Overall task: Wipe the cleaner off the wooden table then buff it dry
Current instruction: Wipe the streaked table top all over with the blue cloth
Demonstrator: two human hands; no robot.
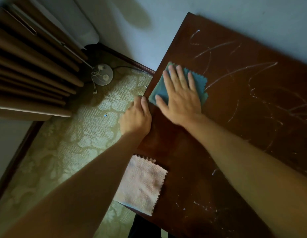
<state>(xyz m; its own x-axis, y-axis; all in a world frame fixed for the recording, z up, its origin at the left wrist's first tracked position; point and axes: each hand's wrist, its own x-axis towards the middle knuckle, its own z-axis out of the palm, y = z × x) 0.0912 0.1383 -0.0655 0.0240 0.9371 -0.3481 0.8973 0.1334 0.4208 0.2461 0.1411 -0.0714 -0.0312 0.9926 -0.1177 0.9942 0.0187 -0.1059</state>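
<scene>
Cloths: 1 teal [164, 88] under right hand [181, 98], 1 pink [142, 184] apart.

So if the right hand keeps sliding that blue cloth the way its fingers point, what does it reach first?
The right hand points up and slightly left across the blue cloth. Going on, it would probably meet the wooden table's left edge near the far corner, then open floor or the wall; depth is hard to judge.

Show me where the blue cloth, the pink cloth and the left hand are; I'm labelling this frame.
blue cloth [199, 79]: head view, its zigzag right edge beside the fingers.
pink cloth [143, 184]: head view, middle of the cloth, near the table's edge.
left hand [136, 119]: head view, back of the hand at the table's edge.
</scene>
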